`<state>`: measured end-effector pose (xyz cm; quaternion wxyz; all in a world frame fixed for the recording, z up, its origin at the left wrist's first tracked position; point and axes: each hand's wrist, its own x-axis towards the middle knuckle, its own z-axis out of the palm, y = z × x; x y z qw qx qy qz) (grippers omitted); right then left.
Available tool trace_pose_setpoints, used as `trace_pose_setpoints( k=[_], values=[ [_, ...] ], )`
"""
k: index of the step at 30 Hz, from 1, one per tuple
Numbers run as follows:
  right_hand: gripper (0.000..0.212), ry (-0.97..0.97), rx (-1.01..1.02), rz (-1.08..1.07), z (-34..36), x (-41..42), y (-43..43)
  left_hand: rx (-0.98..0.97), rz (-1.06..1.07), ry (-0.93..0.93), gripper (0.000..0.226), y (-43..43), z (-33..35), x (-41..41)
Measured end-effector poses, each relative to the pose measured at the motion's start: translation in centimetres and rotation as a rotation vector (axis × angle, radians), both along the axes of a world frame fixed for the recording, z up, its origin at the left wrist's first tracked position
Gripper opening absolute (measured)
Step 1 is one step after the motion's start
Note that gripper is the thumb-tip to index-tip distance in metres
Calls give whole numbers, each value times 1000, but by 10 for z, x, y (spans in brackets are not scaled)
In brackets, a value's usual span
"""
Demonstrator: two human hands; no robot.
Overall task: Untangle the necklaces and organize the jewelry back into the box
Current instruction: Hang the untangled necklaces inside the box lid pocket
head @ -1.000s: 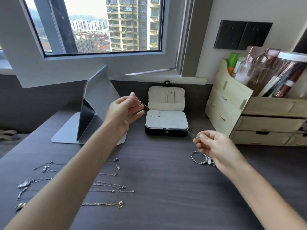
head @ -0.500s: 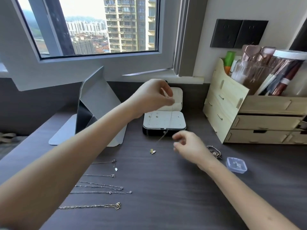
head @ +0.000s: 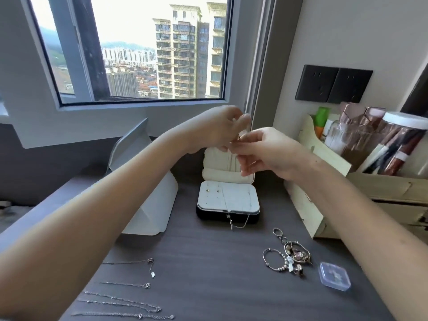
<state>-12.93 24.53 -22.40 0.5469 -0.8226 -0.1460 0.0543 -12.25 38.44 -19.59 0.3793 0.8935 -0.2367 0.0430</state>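
Above the open jewelry box [head: 208, 215] at the tabletop's [head: 208, 262] far side, the left hand [head: 217, 128] and right hand [head: 271, 154] met, their fingers [head: 245, 119] pinched together on the top of a thin necklace [head: 240, 224] that trailed down across the tray and over the box's front. Other necklaces [head: 125, 300] lay in rows at near left; bracelets [head: 275, 260] lay right.

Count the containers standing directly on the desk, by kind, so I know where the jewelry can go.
Jewelry box, open: 1
Clear plastic case, closed: 1
Wooden drawer organizer: 1
Total: 3
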Motion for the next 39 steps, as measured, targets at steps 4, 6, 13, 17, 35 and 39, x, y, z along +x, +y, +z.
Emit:
trace_pose_setpoints(
  k=[4,6,13,17,35,39],
  values=[
    [25,-40,-44,0,24,23,-3,-240,-85,105,36,9,6,17],
    [25,-62,-27,-24,32,36,-4,-330,-10,117,30,10,1,32],
    [25,-142,46,-117,42,91,3,184,292,-56,28,11,-87,110],
    [25,-168,28,-163,38,127,5,450,290,-101,42,3,-140,131],
    [23,-125,55,-192,-2,185,23,347,374,-323,24,-6,-183,145],
    [23,-122,-42,-161,-25,178,22,338,384,-285,21,-6,-178,147]
  ],
)
